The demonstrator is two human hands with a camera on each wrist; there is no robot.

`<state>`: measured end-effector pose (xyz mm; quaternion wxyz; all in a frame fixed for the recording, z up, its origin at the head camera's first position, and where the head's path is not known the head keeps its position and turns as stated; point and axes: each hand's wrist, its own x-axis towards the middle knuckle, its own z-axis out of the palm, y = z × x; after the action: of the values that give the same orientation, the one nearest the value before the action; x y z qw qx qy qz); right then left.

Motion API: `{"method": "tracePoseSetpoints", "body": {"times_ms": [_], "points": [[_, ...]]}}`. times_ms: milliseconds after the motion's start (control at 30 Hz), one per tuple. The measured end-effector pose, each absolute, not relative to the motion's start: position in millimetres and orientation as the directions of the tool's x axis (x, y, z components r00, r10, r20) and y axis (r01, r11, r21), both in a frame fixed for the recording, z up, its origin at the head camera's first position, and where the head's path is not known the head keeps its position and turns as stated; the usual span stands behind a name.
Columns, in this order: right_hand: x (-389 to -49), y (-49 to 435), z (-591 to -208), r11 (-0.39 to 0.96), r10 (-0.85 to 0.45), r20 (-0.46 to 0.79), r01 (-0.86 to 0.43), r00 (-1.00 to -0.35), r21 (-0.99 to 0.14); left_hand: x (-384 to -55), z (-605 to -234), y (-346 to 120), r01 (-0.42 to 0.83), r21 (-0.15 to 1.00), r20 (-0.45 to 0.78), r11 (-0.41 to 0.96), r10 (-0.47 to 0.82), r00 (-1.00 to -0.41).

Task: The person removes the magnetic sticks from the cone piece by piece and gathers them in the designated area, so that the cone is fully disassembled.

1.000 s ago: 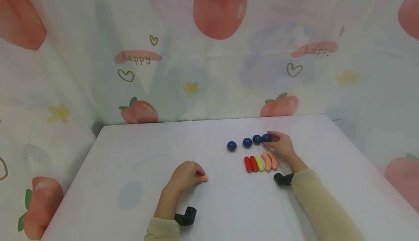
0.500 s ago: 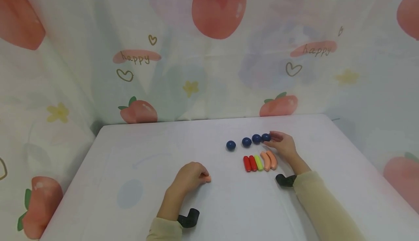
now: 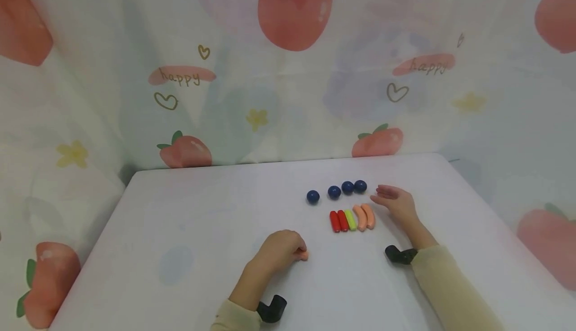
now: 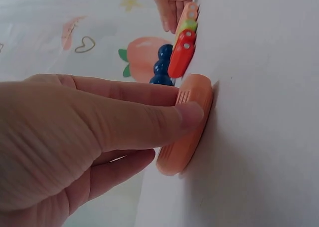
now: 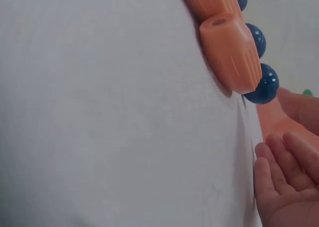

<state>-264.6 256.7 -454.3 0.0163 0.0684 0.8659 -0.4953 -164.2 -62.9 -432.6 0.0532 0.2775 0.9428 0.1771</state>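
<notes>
My left hand [image 3: 281, 249] pinches an orange toy sausage [image 4: 175, 156] between thumb and fingers, low over the white table. Only the sausage's tip shows in the head view. My right hand [image 3: 398, 205] has its fingers extended and holds nothing, just right of the last blue ball [image 3: 360, 186]. That ball ends a row of several dark blue balls, the leftmost one [image 3: 312, 197] standing apart. In front of them lie two red sticks [image 3: 335, 221], a yellow-green stick [image 3: 351, 219] and two curved orange sausages [image 3: 368, 216], side by side.
The white table [image 3: 216, 196] has rounded far corners. Behind it hangs a pale cloth [image 3: 288, 91] printed with peaches, hearts and "happy". A black wrist mount [image 3: 273, 309] sits on the left wrist, another black mount [image 3: 400, 255] on the right.
My right hand has come off the rightmost blue ball and drawn away to the right. My left hand has moved right and slightly nearer with the sausage.
</notes>
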Motion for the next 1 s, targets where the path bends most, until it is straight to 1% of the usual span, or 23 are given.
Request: {"method": "tracePoseSetpoints", "body": {"times_ms": [200,367,433,533,600,667,767,867,933,1000], "points": [[-259.0,270.5,-459.0,0.434,0.095,-0.086,0.119,-0.992,-0.893,-161.0,-432.6,-49.6,0.592,0.258,0.014,0.763,0.61,-0.792],[-256.0,278.7,-463.4,0.355,0.124,-0.158,0.192,-0.98,-0.915,-162.3,-437.3,-45.4,0.633,0.156,0.129,0.758,0.62,-0.774],[-254.4,280.6,-464.9,0.246,0.116,-0.181,0.205,-0.977,-0.947,-164.4,-439.8,-44.9,0.629,0.135,0.169,0.765,0.608,-0.776],[-252.2,281.7,-466.3,0.008,0.081,-0.202,0.203,-0.976,-0.979,-170.3,-443.7,-44.3,0.629,0.135,0.186,0.766,0.604,-0.775],[-250.7,282.2,-466.9,-0.152,0.05,-0.206,0.197,-0.977,-0.969,-175.7,-445.5,-44.1,0.637,0.15,0.176,0.756,0.613,-0.77],[-249.1,281.6,-466.3,-0.231,0.03,-0.193,0.181,-0.981,-0.956,-182.4,-446.9,-44.0,0.648,0.173,0.162,0.742,0.628,-0.761],[-247.5,279.6,-465.6,-0.255,0.021,-0.17,0.159,-0.985,-0.954,-193.5,-446.0,-44.7,0.67,0.208,0.137,0.713,0.657,-0.742],[-245.3,277.1,-466.0,-0.233,0.026,-0.158,0.147,-0.987,-0.961,-204.9,-443.4,-44.6,0.698,0.233,0.108,0.677,0.695,-0.711],[-243.2,275.4,-467.2,-0.216,0.032,-0.149,0.138,-0.988,-0.967,-212.2,-441.9,-43.3,0.725,0.203,0.093,0.658,0.724,-0.684],[-240.9,273.7,-468.2,-0.218,0.028,-0.134,0.124,-0.991,-0.968,-219.2,-441.0,-41.5,0.758,0.132,0.079,0.638,0.756,-0.65]]}}
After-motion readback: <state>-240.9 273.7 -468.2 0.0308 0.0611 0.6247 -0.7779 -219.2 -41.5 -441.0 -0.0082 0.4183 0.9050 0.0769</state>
